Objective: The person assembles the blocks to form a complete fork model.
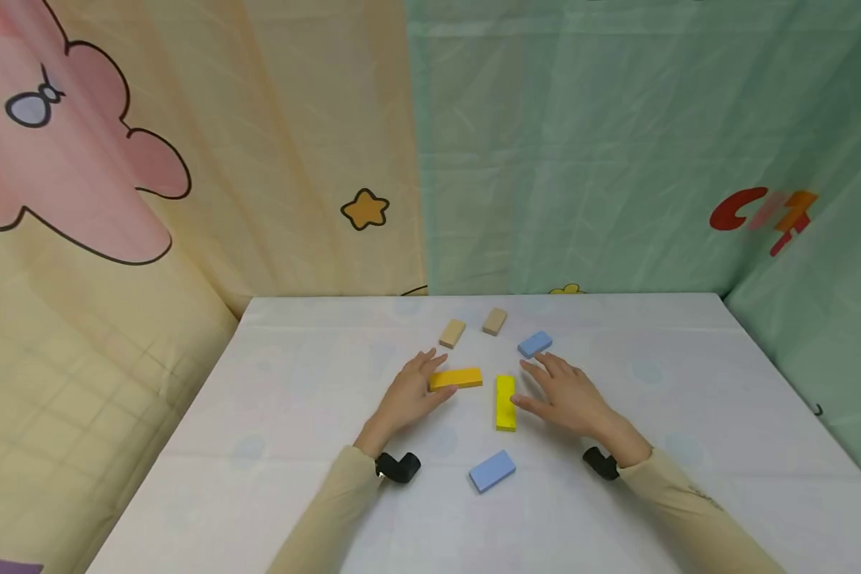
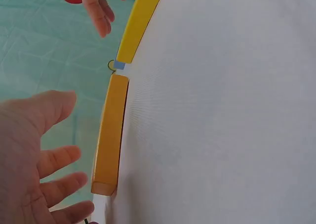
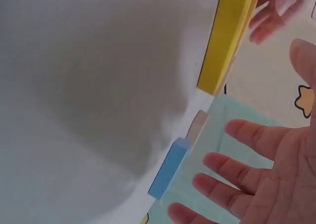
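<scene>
My left hand (image 1: pixel 407 396) is spread beside an orange block (image 1: pixel 461 378), its fingers apart and nothing gripped. In the left wrist view that orange block (image 2: pixel 110 135) lies just past the thumb and fingers. A yellow block (image 1: pixel 505 403) lies lengthwise between the hands, right at the thumb of my right hand (image 1: pixel 568 396). The right fingers are spread too, their tips close to a blue block (image 1: pixel 534 344). The right wrist view shows the open palm (image 3: pixel 286 179) with the yellow block (image 3: pixel 224 41) and the blue block (image 3: pixel 169 168) in front of it.
Two beige blocks (image 1: pixel 452 333) lie farther back on the white-covered table (image 1: pixel 294 351). Nearer the body rests a second blue block (image 1: pixel 493 471), between the forearms. Patterned curtains (image 1: pixel 581 143) hang behind and at the sides of the table.
</scene>
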The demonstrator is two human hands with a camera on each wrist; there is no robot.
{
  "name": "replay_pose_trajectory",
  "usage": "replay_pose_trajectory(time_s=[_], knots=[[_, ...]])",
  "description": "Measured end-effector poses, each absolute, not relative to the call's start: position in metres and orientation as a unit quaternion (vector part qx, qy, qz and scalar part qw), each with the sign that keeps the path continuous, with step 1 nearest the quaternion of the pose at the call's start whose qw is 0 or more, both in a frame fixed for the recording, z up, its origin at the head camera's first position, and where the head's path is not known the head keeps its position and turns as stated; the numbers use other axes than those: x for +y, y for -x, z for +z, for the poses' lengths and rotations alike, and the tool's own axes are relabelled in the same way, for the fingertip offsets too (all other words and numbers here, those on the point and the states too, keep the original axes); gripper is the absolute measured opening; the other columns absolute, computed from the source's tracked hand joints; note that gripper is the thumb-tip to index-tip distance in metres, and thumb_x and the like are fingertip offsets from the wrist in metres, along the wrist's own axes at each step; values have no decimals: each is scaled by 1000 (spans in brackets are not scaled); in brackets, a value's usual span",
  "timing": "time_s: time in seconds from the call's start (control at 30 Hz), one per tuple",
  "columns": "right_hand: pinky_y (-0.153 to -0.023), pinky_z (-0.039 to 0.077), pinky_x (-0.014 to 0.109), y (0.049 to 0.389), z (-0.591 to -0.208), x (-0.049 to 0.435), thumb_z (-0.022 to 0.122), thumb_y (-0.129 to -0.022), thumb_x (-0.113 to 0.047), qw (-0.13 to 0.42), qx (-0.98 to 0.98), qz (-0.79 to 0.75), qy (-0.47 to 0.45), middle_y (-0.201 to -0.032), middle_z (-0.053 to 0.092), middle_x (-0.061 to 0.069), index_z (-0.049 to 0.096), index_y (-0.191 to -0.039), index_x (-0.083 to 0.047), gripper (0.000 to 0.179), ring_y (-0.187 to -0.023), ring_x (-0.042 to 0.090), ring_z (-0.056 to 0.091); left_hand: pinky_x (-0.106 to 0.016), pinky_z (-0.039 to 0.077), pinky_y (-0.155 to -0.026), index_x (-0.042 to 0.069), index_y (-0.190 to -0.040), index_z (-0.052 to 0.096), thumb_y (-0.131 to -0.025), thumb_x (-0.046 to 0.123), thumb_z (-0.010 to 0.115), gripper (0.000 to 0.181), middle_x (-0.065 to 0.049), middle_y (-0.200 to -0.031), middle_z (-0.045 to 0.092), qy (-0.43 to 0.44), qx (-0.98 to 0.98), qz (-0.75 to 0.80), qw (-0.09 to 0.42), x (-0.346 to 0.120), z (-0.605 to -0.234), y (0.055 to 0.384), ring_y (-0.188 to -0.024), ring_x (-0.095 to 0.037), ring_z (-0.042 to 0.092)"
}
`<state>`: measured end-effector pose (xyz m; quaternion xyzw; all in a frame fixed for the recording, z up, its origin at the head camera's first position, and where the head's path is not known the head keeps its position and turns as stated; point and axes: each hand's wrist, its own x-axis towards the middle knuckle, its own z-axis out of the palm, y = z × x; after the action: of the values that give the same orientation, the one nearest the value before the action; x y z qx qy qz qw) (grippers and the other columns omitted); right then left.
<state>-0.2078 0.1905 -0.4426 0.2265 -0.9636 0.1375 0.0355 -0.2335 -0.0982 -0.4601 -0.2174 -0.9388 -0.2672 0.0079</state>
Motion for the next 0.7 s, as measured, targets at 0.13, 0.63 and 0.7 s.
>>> replay_pose_trajectory(time_s=[0.13, 0.63, 0.7], knots=[[-89, 41, 52, 207, -441, 183, 53, -89, -59, 22, -964, 147, -221, -129, 47, 21, 53, -133, -3, 71, -114, 36, 46, -47, 25, -107, 11, -140, 46, -95, 43, 54, 57, -8, -146, 39, 211, -933, -290, -8, -93, -466, 234, -136, -29, 30], [-62, 47, 35, 212, -438, 157, 59, -83, -63, -29, -971, 177, -156, -88, 51, 11, 59, -99, 2, 66, -71, 20, 48, -41, 42, -94, 4, -127, 60, -94, 32, 60, 43, -12, -118, 61, 223, -938, -256, 75, -84, -474, 234, -110, -28, 53], [-61, 46, 34, 213, -439, 155, 60, -83, -62, -39, -971, 182, -147, -84, 50, 9, 57, -96, 1, 65, -69, 19, 48, -40, 43, -92, 4, -127, 60, -93, 32, 61, 43, -11, -115, 61, 221, -939, -251, 85, -84, -475, 234, -107, -27, 54]])
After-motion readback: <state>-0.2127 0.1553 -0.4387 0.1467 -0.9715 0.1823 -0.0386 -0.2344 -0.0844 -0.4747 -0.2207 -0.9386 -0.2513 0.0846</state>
